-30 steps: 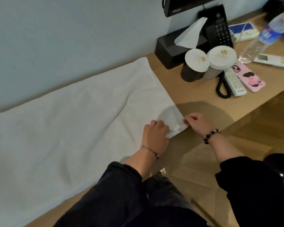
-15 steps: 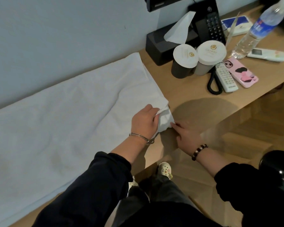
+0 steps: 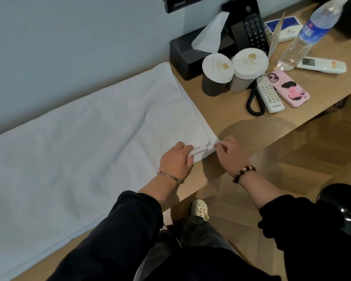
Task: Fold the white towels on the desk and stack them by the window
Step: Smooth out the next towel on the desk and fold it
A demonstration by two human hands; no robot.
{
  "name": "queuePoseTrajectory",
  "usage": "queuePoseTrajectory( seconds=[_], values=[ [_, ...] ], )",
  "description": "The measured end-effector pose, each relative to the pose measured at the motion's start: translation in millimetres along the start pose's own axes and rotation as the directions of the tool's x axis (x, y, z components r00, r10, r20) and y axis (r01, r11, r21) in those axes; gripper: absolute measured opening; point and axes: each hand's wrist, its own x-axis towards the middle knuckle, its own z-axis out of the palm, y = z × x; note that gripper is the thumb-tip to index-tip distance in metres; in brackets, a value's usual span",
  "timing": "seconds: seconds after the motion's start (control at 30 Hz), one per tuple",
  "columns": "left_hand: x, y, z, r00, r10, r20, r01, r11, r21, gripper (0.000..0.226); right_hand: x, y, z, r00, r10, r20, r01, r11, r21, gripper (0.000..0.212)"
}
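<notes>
A large white towel (image 3: 73, 151) lies spread flat along the wooden desk (image 3: 241, 126), against the wall. Its near right corner is bunched and partly doubled over. My left hand (image 3: 176, 159) pinches the towel's near edge just left of that corner. My right hand (image 3: 231, 155) touches the corner tip with its fingertips, resting at the desk's front edge. Both wrists wear bracelets. No window is in view.
To the right on the desk stand a black tissue box (image 3: 190, 51), two lidded cups (image 3: 217, 74), a black phone (image 3: 249, 31), a white remote (image 3: 268, 94), a pink mobile (image 3: 288, 88), a water bottle (image 3: 304, 35) and another remote (image 3: 320, 64). A dark round object (image 3: 340, 207) sits low right.
My left hand has gathered the towel's corner, folding it over slightly. My right hand moved off the corner to the desk edge and came back to its tip.
</notes>
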Motion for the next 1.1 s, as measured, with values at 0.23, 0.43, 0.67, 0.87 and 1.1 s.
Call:
queuePoseTrajectory(
  seconds=[0.23, 0.43, 0.67, 0.87, 1.1],
  values=[
    [-15.4, 12.1, -2.9, 0.997, 0.032, -0.076, -0.025, 0.995, 0.098, 0.031, 28.8, -27.6, 0.6, 0.922, 0.183, 0.342, -0.236, 0.964, 0.119, 0.047],
    [-46.4, 19.9, 11.7, 0.847, 0.527, -0.074, -0.504, 0.839, 0.206, 0.022, 43.9, -43.9, -10.7, 0.88, 0.152, 0.449, -0.135, 0.988, -0.069, 0.027],
    [-58.5, 15.4, 35.5, 0.981, 0.068, 0.184, -0.12, 0.951, 0.286, 0.068, 58.2, -73.4, -22.8, 0.873, 0.09, 0.479, -0.16, 0.981, 0.108, 0.041],
    [-66.1, 4.6, 48.4, 0.982, 0.025, 0.185, -0.101, 0.904, 0.416, 0.073, 69.2, -103.4, -32.7, 0.846, 0.081, 0.528, -0.461, 0.611, 0.644, 0.03],
    [-68.7, -7.9, 50.3, 0.976, 0.044, 0.211, -0.13, 0.901, 0.414, 0.078, 80.7, -66.9, -29.3, 0.948, 0.131, 0.289, -0.124, 0.991, -0.044, 0.031]
  ],
)
